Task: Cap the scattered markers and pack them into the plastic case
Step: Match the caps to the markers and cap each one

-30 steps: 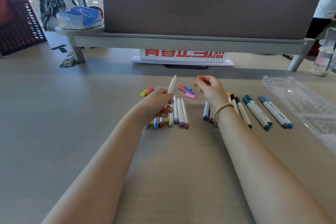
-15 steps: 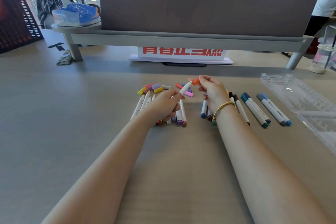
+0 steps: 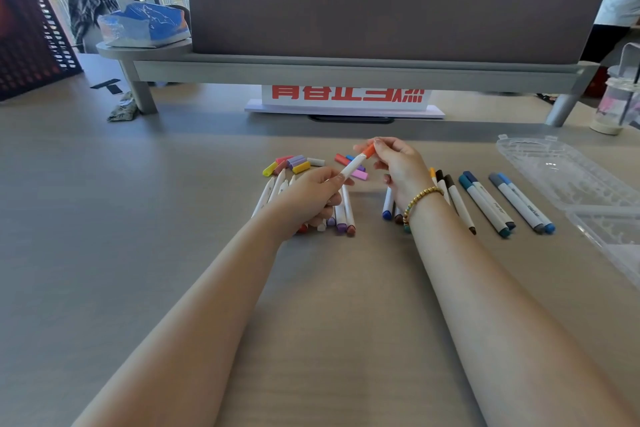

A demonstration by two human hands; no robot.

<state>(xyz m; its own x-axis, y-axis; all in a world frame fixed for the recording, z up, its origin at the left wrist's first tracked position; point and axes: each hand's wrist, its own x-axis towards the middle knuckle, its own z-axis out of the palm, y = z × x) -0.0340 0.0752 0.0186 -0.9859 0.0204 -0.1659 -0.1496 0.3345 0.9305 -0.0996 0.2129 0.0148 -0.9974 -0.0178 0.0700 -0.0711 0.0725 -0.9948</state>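
Left hand (image 3: 311, 196), centre of frame, grips a white-barrelled marker (image 3: 351, 168) near its lower half, barrel tilted up toward the right. Right hand (image 3: 398, 166) pinches the orange cap (image 3: 369, 150) at the marker's upper end between thumb and fingertips; cap looks seated on the tip, can't tell if fully pushed home. Beaded gold bracelet (image 3: 420, 198) on the right wrist.

Under and beside the left hand, a bunch of uncapped white markers (image 3: 343, 215) lies on the grey wood-grain table (image 3: 173, 218), coloured ends toward the bottom of frame. Above them, loose caps in two clusters: yellow, pink, lilac and white caps (image 3: 296, 163) left of centre, red, blue and pink caps (image 3: 351, 166) just behind the held marker. Right of the right hand, a row of capped markers (image 3: 485, 204) lies apart on the table: black, teal, grey, blue; a few more partly hidden under the wrist.

Clear plastic case (image 3: 568, 180) sits open at the right edge of frame, well apart from the hands; no markers visible inside.

Upper part of frame: grey desk riser (image 3: 346, 69) with a brown fabric divider panel (image 3: 398, 0), blue tissue pack (image 3: 145, 24) on its left end, white sign with red characters (image 3: 346, 99) beneath. Dark mesh basket (image 3: 31, 42) upper left, plastic drink cup (image 3: 616, 104) upper right.
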